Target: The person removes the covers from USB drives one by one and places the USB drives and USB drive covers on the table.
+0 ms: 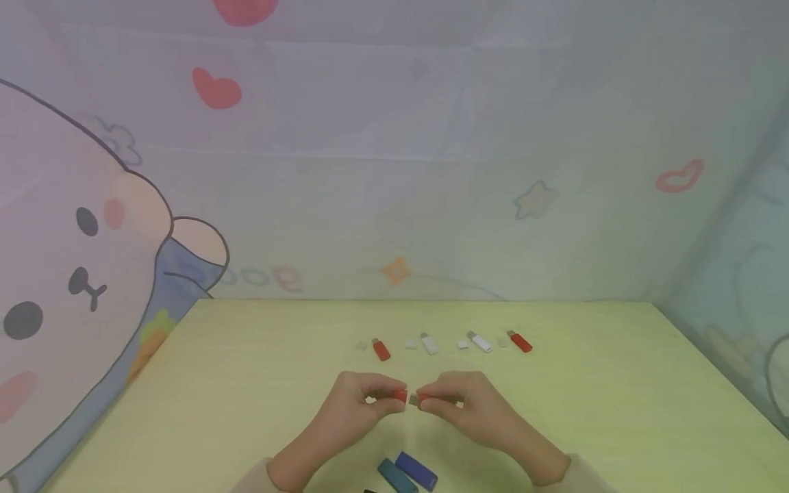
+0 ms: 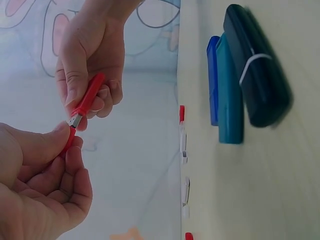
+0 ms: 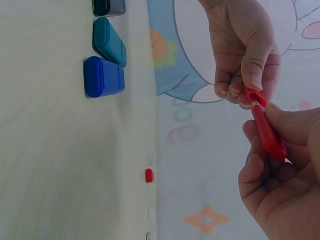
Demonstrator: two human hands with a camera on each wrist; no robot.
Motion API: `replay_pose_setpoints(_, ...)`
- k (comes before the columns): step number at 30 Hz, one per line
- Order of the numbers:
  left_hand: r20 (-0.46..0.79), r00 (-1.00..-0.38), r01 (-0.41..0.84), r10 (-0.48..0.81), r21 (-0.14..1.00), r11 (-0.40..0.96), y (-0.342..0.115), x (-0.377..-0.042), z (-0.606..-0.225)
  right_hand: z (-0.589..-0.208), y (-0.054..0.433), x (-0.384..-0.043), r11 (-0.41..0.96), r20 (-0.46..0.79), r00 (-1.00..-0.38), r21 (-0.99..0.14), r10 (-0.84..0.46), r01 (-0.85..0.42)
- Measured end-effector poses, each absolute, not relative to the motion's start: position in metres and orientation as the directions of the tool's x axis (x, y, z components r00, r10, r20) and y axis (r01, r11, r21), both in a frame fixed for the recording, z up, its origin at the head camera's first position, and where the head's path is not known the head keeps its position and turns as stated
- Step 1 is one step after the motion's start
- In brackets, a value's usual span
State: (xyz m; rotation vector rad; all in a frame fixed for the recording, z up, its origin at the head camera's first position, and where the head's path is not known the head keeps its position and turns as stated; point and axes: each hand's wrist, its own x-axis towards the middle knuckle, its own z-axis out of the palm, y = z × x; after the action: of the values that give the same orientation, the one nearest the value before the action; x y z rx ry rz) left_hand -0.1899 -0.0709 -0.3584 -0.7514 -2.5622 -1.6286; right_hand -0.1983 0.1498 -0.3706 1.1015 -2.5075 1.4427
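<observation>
One red cap (image 1: 401, 396) is being pinched by the curled left hand (image 1: 353, 405) above the desk (image 1: 616, 411), one red USB stick (image 3: 270, 135) by the curled right hand (image 1: 473, 405), its plug (image 1: 414, 400) just beside the cap. Two red sticks (image 1: 381, 350) and two white sticks (image 1: 481, 342) are lying beyond, one blue block (image 1: 416, 471) and one teal block (image 1: 396, 475) nearer.

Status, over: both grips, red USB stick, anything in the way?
Left grip pinching red cap. Right grip holding red USB stick, metal plug exposed, facing cap. Nothing visible blocking between cap and plug.
</observation>
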Motion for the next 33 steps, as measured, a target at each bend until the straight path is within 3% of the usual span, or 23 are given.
replay_pose_setpoints(10, 0.267, -0.912, 0.376, 0.312, 0.846, 0.378, -0.085, -0.201, -0.355, -0.358, 0.144, -0.213, 0.435, 0.301, -0.797, -0.71, -0.523, -0.554)
replay_pose_setpoints(22, 0.249, -0.941, 0.32, 0.228, 0.873, 0.369, -0.099, -0.218, -0.364, -0.358, 0.127, -0.237, 0.406, 0.263, -0.801, -0.752, -0.537, -0.519)
replay_pose_setpoints(33, 0.205, -0.966, 0.256, 0.158, 0.847, 0.466, -0.108, -0.235, -0.382, -0.368, 0.112, -0.254, 0.41, 0.229, -0.816, -0.773, -0.531, -0.484)
